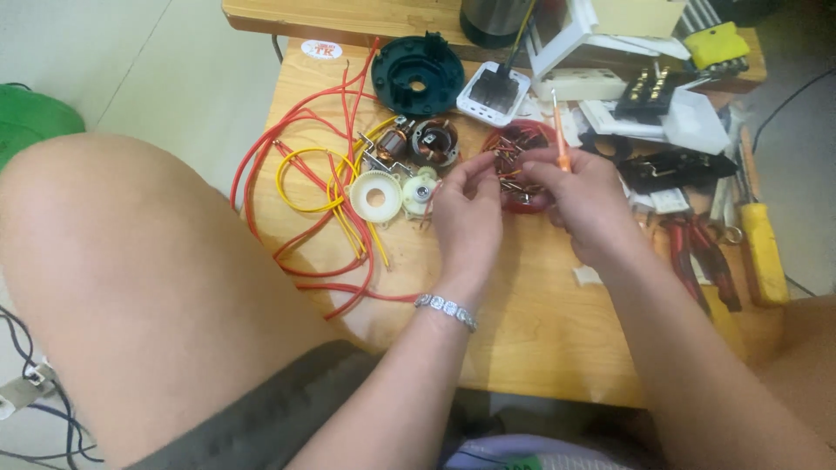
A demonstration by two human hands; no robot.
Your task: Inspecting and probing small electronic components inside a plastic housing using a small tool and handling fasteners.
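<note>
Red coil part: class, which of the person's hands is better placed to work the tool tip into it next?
Right. The right hand already grips the orange screwdriver just above the red coil part, while the left hand has its fingers on the part's near edge, probably steadying it.

I see red wires [300, 187] and yellow wires [306, 178] looped over a light wood table [540, 322]. Round housing [418, 76] is dark green. Gear [375, 195] is white. Motor part [521, 165] between the hands is red with copper windings. Screwdriver [560, 139] is orange. Pliers [697, 257] have red grips. Bracelet [446, 310] is silver. Tool handle [762, 252] at far right is yellow.
</note>
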